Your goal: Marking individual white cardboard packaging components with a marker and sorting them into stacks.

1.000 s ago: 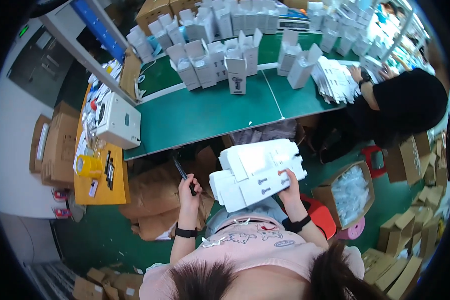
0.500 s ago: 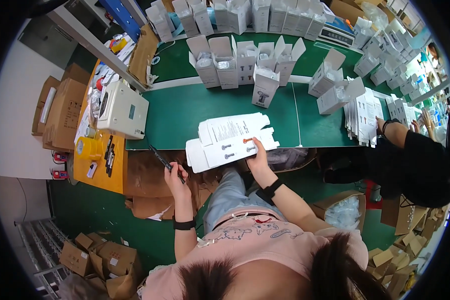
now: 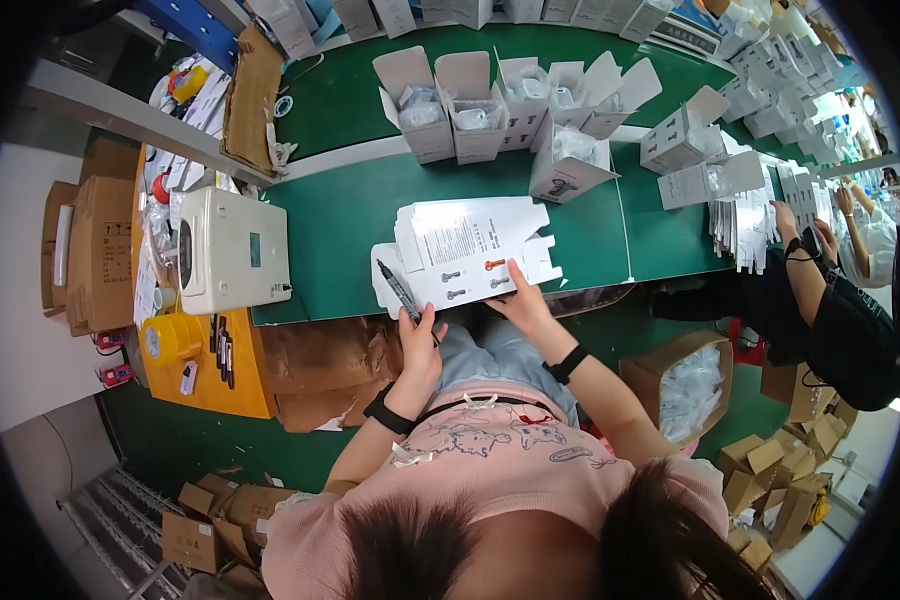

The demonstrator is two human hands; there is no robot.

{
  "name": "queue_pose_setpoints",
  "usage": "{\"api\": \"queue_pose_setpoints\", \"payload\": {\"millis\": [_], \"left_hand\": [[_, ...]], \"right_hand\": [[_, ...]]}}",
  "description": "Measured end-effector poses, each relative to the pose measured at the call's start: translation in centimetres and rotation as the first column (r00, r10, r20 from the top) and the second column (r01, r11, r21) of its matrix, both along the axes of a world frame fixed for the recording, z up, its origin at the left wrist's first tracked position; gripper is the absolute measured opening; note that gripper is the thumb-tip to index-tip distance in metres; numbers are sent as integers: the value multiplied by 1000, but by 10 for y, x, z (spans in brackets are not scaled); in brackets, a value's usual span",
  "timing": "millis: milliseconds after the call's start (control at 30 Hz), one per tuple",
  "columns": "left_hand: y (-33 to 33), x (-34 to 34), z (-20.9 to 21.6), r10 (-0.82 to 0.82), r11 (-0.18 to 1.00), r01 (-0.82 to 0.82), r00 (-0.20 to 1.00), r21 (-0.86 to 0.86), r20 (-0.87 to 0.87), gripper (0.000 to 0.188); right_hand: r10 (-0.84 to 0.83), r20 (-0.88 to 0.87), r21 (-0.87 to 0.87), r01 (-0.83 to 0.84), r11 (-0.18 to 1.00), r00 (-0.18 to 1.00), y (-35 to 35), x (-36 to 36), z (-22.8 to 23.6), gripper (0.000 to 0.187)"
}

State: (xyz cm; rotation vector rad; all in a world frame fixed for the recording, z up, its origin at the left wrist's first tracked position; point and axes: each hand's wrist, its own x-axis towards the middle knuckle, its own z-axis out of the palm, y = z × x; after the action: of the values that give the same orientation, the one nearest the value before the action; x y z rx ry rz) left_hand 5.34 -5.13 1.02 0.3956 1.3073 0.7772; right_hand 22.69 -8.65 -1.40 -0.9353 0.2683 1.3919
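My left hand (image 3: 419, 342) is closed around a dark marker pen (image 3: 397, 288), which points up and leftward over the cartons. Flattened white cartons (image 3: 460, 240), printed with small pictures of an orange and several grey devices, lie at the green table's near edge. My right hand (image 3: 526, 302) grips their lower right edge, thumb on top and the other fingers mostly hidden beneath. The left fingers are at the cartons' lower left edge; whether they also grip it I cannot tell. Beyond the cartons stands an upright open box (image 3: 560, 178) with a plastic-wrapped item in it.
Several open white boxes (image 3: 470, 140) line the table's far side. A cream machine (image 3: 235, 250) stands at the left, near yellow tape rolls (image 3: 170, 340) and several markers (image 3: 227, 358). At right, a person in black (image 3: 830, 310) handles a stack of flat cartons (image 3: 742, 230).
My left hand has brought the marker rightward, from beside the cartons to over their left end. The cartons now rest farther onto the table. The view has shifted slightly.
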Motion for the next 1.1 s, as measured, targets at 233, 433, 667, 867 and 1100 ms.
{"api": "queue_pose_setpoints", "payload": {"millis": [233, 433, 667, 867, 1100], "left_hand": [[0, 7, -2, 2, 988, 29, 979, -149, 203, 13], [7, 8, -25, 62, 998, -67, 962, 10, 266, 11], [15, 24, -13, 81, 996, -84, 947, -4, 311, 8], [31, 24, -15, 23, 999, -30, 977, 30, 212, 12], [99, 11, -17, -236, 969, 224, 963, 107, 128, 9]], "right_hand": [[872, 111, -354, -801, 483, 477, -3, 61, 46, 37], [110, 890, -361, -537, 762, -442, 59, 70, 60, 46], [311, 647, -763, -592, 259, -697, 151, 66, 20, 76], [362, 560, -809, -586, 45, -746, 166, 69, 25, 87], [684, 593, -758, -582, 296, -425, 103, 65, 6, 92]]}}
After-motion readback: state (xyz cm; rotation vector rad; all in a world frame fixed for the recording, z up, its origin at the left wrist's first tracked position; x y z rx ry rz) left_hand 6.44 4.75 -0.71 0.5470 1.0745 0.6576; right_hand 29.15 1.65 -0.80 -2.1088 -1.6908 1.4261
